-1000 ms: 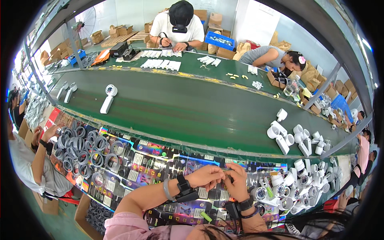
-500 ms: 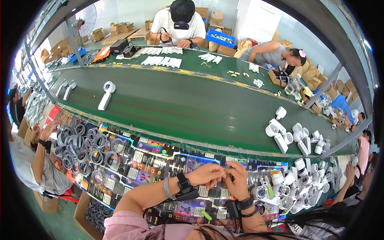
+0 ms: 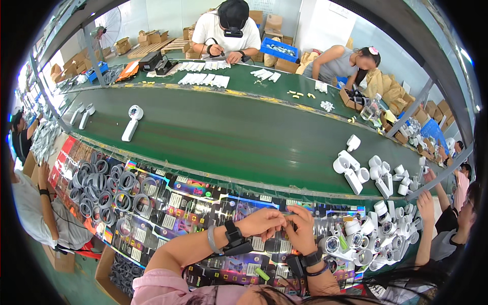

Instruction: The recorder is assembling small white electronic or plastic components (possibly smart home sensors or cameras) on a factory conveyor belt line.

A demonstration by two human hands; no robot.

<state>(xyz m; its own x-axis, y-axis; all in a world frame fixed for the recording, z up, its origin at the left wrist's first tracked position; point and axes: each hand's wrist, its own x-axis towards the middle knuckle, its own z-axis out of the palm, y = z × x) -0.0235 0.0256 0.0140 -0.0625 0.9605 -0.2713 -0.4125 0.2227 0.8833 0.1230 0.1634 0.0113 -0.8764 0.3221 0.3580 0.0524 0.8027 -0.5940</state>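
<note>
While grey rings crowd the desk leftward, left hand and right hand pinch together on a small, unclear item; white fans lie just right.

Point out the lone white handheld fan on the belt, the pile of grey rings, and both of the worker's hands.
white fan (image 3: 130, 123), head view, handle.
grey rings (image 3: 104, 185), head view, pile middle.
left hand (image 3: 263, 222), head view, back.
right hand (image 3: 301, 230), head view, back.

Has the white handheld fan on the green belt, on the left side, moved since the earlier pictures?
Yes. The white fan has drifted slightly left along the green belt, farther from the grey ring pile on the near table. The head camera shifted little.
</note>
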